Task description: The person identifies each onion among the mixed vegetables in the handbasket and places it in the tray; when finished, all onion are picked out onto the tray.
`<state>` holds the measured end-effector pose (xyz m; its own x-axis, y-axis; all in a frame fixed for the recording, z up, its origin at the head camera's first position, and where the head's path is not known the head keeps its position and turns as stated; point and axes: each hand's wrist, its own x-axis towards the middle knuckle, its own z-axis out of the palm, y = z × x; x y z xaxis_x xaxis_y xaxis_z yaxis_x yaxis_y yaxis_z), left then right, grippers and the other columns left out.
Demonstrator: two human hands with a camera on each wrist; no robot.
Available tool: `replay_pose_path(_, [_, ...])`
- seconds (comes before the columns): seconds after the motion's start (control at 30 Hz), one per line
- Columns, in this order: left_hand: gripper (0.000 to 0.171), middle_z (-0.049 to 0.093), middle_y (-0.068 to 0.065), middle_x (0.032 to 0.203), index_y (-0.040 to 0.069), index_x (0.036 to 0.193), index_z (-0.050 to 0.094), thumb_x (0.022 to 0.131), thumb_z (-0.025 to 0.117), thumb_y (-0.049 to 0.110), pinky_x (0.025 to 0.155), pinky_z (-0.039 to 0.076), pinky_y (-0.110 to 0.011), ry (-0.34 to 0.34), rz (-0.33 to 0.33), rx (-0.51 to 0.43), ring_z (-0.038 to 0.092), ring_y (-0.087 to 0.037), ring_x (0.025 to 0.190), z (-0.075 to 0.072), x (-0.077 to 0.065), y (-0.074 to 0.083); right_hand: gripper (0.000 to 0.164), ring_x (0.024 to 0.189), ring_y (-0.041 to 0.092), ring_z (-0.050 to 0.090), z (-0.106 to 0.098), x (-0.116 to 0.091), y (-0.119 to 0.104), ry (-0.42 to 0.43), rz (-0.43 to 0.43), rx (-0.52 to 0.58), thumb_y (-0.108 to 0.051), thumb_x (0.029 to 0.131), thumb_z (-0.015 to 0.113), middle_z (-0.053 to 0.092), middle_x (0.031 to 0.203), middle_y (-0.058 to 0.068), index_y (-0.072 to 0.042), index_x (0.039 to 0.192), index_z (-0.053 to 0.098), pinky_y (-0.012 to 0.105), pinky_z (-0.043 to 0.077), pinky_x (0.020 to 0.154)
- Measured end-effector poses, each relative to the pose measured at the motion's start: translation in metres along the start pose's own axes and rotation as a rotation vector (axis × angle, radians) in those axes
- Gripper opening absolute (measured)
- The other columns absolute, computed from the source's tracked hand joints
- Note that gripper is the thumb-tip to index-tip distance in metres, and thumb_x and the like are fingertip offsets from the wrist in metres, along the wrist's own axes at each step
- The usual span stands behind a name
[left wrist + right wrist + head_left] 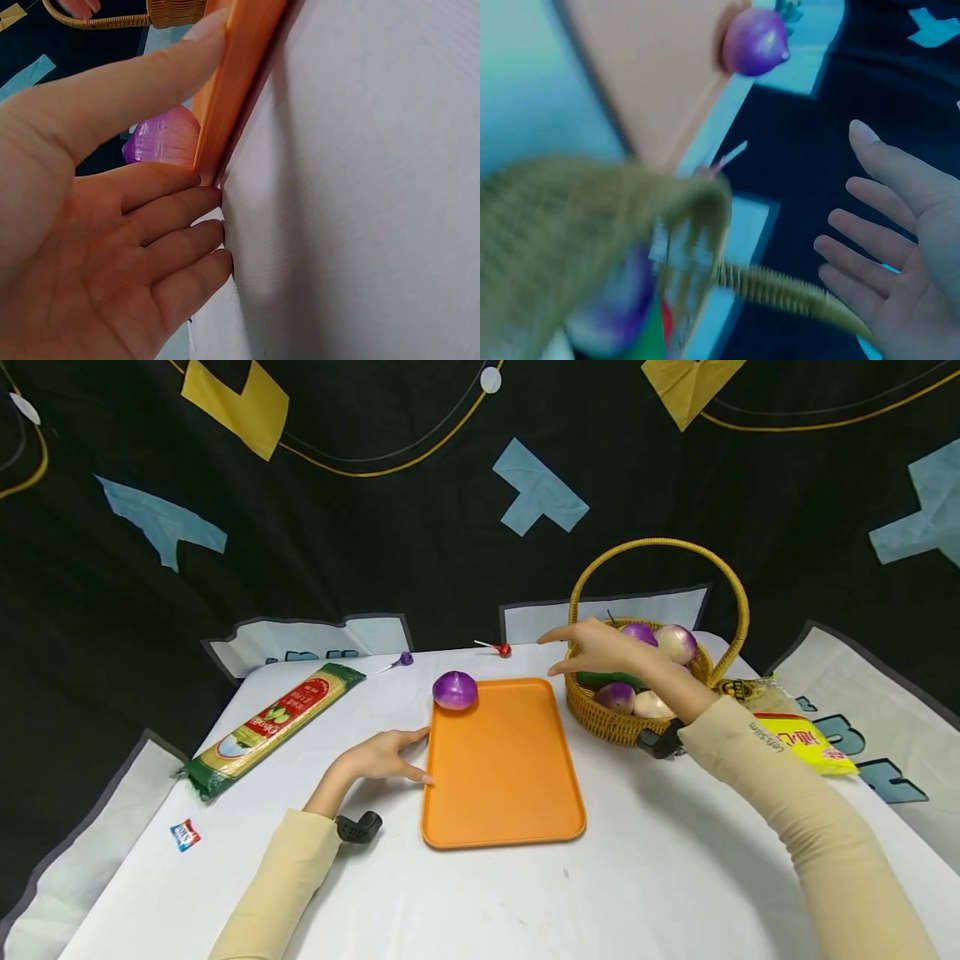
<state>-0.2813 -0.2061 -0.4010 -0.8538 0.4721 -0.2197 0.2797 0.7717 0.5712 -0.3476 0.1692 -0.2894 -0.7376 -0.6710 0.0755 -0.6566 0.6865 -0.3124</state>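
Observation:
My left hand point(386, 755) rests against the left edge of an orange tray point(502, 777), thumb on the rim and straight fingers along its outer side. On the tray's far left corner sits a purple turnip point(454, 690). Over the left rim of a wicker basket point(607, 727) hovers my right hand point(600, 647), thumb and fingers spread, holding nothing. Inside the basket lie several purple-and-white turnips point(676, 644) and a green vegetable point(611, 679), partly hidden by the hand and forearm. In the right wrist view the palm point(922, 262) is bare.
A noodle packet point(277, 727) lies at the left, near a small candy wrapper point(184, 835). Purple point(405, 658) and red point(502, 650) lollipops lie at the back. Right of the basket is a yellow bag point(806, 743). The basket's tall handle point(660, 542) arches upward.

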Motion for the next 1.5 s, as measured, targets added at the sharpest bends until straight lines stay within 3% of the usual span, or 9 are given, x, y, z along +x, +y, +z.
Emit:
replay_pose_path(0.17, [0.099, 0.033, -0.022, 0.150, 0.001, 0.149, 0.031, 0.075, 0.081, 0.043, 0.113, 0.023, -0.053, 0.005, -0.009, 0.009, 0.027, -0.039, 0.139, -0.003, -0.003, -0.002, 0.046, 0.095, 0.027, 0.064, -0.024, -0.017, 0.024, 0.001, 0.045, -0.056, -0.018, 0.087, 0.073, 0.067, 0.114, 0.015, -0.003, 0.128, 0.061, 0.043, 0.054, 0.087])
replay_pose_path(0.33, [0.098, 0.032, -0.022, 0.151, 0.001, 0.149, 0.031, 0.075, 0.081, 0.043, 0.113, 0.023, -0.053, 0.005, -0.007, 0.000, 0.026, -0.039, 0.140, -0.003, -0.004, -0.003, 0.045, 0.097, 0.033, 0.063, -0.042, -0.024, 0.053, -0.031, 0.197, -0.072, -0.010, 0.089, 0.069, 0.061, 0.122, 0.022, -0.001, 0.132, 0.057, 0.046, 0.054, 0.088])
replay_pose_path(0.4, [0.098, 0.032, -0.023, 0.150, 0.000, 0.149, 0.031, 0.076, 0.080, 0.043, 0.113, 0.023, -0.053, 0.005, 0.008, 0.001, 0.026, -0.040, 0.140, -0.003, -0.003, -0.003, 0.045, 0.109, 0.039, 0.056, -0.046, -0.026, 0.063, -0.051, 0.253, -0.072, -0.010, 0.090, 0.067, 0.058, 0.127, 0.025, -0.001, 0.133, 0.056, 0.053, 0.047, 0.095])
replay_pose_path(0.5, [0.098, 0.033, -0.023, 0.150, -0.001, 0.149, 0.031, 0.076, 0.080, 0.043, 0.113, 0.024, -0.053, 0.008, 0.022, 0.010, 0.027, -0.040, 0.139, -0.004, -0.003, -0.003, 0.047, 0.127, 0.049, 0.036, -0.047, -0.029, 0.078, -0.067, 0.330, -0.064, -0.015, 0.092, 0.066, 0.052, 0.132, 0.028, -0.001, 0.135, 0.053, 0.065, 0.030, 0.105])
replay_pose_path(0.6, [0.097, 0.033, -0.024, 0.150, -0.002, 0.149, 0.031, 0.077, 0.080, 0.042, 0.113, 0.025, -0.053, 0.010, 0.030, 0.017, 0.028, -0.040, 0.139, -0.005, -0.003, -0.002, 0.050, 0.131, 0.052, 0.027, -0.046, -0.030, 0.090, -0.066, 0.405, -0.025, -0.019, 0.094, 0.064, 0.049, 0.134, 0.030, 0.000, 0.138, 0.050, 0.067, 0.020, 0.107])
replay_pose_path(0.83, [0.096, 0.033, -0.025, 0.149, -0.003, 0.148, 0.031, 0.077, 0.081, 0.038, 0.113, 0.025, -0.053, 0.004, 0.035, 0.004, 0.028, -0.040, 0.138, -0.005, -0.003, 0.001, 0.056, 0.126, 0.048, 0.038, -0.039, -0.032, 0.103, -0.062, 0.480, 0.077, -0.018, 0.093, 0.065, 0.044, 0.137, 0.030, 0.002, 0.141, 0.043, 0.064, 0.028, 0.106])
replay_pose_path(1.13, [0.096, 0.033, -0.024, 0.150, -0.002, 0.149, 0.030, 0.077, 0.080, 0.039, 0.113, 0.024, -0.053, -0.003, 0.027, -0.003, 0.028, -0.040, 0.139, -0.002, -0.001, -0.001, 0.055, 0.116, 0.046, 0.047, -0.028, -0.032, 0.111, -0.048, 0.399, -0.029, -0.016, 0.087, 0.072, 0.055, 0.122, 0.031, 0.007, 0.132, 0.051, 0.060, 0.036, 0.102])
replay_pose_path(1.33, [0.096, 0.033, -0.024, 0.150, -0.002, 0.149, 0.031, 0.077, 0.081, 0.039, 0.113, 0.024, -0.053, 0.000, 0.027, -0.007, 0.028, -0.040, 0.139, -0.001, -0.001, -0.001, 0.055, 0.119, 0.045, 0.045, -0.030, -0.039, 0.107, -0.007, 0.435, 0.071, -0.015, 0.090, 0.069, 0.050, 0.129, 0.028, 0.001, 0.138, 0.047, 0.060, 0.037, 0.102])
replay_pose_path(1.5, [0.097, 0.033, -0.024, 0.150, -0.002, 0.149, 0.030, 0.077, 0.081, 0.039, 0.113, 0.024, -0.053, 0.001, 0.024, -0.005, 0.028, -0.040, 0.139, -0.001, -0.002, -0.002, 0.054, 0.122, 0.047, 0.044, -0.037, -0.041, 0.102, 0.051, 0.330, 0.015, -0.013, 0.090, 0.069, 0.046, 0.135, 0.028, 0.000, 0.138, 0.049, 0.060, 0.037, 0.102])
